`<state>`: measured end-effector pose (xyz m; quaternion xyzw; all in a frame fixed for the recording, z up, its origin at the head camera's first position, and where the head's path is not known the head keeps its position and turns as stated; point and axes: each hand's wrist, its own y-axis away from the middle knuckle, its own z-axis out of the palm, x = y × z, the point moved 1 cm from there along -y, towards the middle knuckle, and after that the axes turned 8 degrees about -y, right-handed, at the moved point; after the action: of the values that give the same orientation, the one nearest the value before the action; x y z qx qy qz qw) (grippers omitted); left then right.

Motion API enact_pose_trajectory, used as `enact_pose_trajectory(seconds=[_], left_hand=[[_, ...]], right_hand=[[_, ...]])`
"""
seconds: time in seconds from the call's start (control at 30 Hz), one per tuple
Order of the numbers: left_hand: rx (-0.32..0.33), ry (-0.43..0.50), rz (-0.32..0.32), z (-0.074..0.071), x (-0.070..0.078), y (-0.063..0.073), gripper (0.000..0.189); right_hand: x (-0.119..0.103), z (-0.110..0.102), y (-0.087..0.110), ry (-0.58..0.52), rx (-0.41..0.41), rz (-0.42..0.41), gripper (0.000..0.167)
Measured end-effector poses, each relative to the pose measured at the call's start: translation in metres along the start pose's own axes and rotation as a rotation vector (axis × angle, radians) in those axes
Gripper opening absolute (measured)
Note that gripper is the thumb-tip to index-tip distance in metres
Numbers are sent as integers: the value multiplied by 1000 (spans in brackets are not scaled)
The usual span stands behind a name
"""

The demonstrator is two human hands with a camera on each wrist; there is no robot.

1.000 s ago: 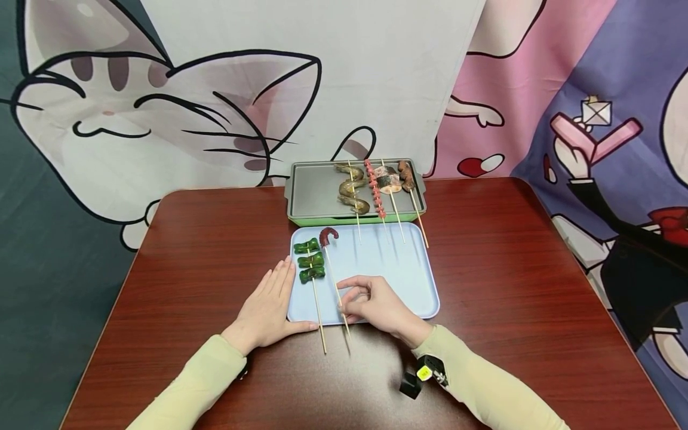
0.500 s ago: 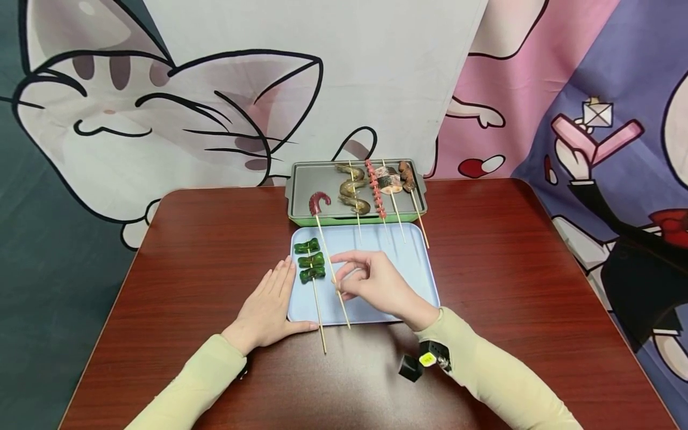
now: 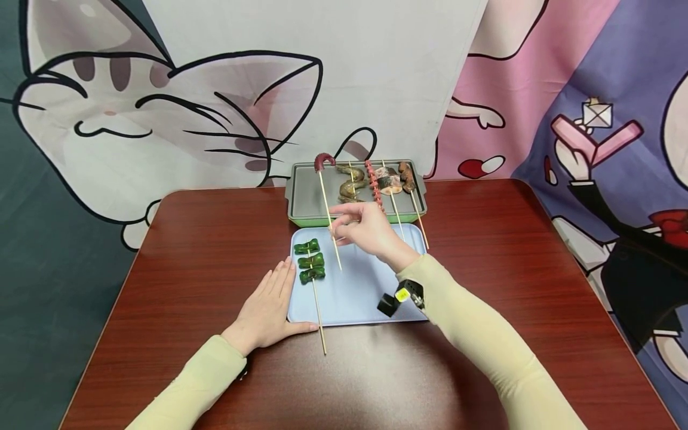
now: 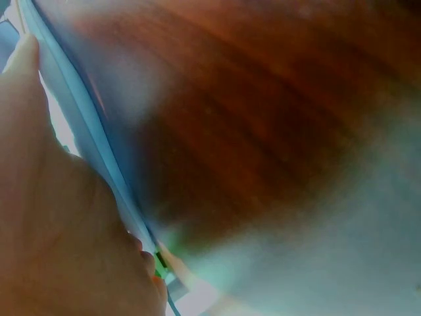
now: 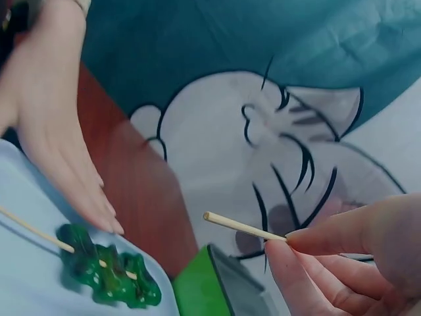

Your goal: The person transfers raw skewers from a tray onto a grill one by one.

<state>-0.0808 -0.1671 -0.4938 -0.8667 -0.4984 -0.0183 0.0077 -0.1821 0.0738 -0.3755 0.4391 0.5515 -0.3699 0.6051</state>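
Observation:
My right hand [image 3: 365, 229] pinches the stick of a skewer with a dark red curled piece, like a tentacle [image 3: 324, 160], at its tip. That tip is over the left part of the grey grill pan [image 3: 309, 191]; in the right wrist view the stick's bare end [image 5: 237, 226] sticks out from thumb and fingertips. My left hand [image 3: 269, 304] lies with straight fingers along the left edge of the light blue tray [image 3: 365, 298]. Beside it on the tray is a green pepper skewer [image 3: 311, 261], its stick passing the thumb tip. In the left wrist view the left hand [image 4: 59, 204] touches the tray's rim.
On the pan lie a shrimp skewer [image 3: 350, 173], a pink beaded skewer [image 3: 372, 179], a fish-piece skewer [image 3: 388, 180] and a brown meat skewer [image 3: 407, 177]. Their sticks reach toward the tray. A cartoon cloth [image 3: 387, 77] hangs behind the wooden table [image 3: 484, 269].
The right hand has lifted the red skewer off the tray and carried it forward, up to the pan's left side. The left hand has stayed put.

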Motion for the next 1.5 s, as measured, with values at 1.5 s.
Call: enact_pose_trajectory(seconds=[1.5], left_hand=[[-7,19,-4,-7,3,0,126]], right_hand=[[6,7,-41,112,159,108,42]])
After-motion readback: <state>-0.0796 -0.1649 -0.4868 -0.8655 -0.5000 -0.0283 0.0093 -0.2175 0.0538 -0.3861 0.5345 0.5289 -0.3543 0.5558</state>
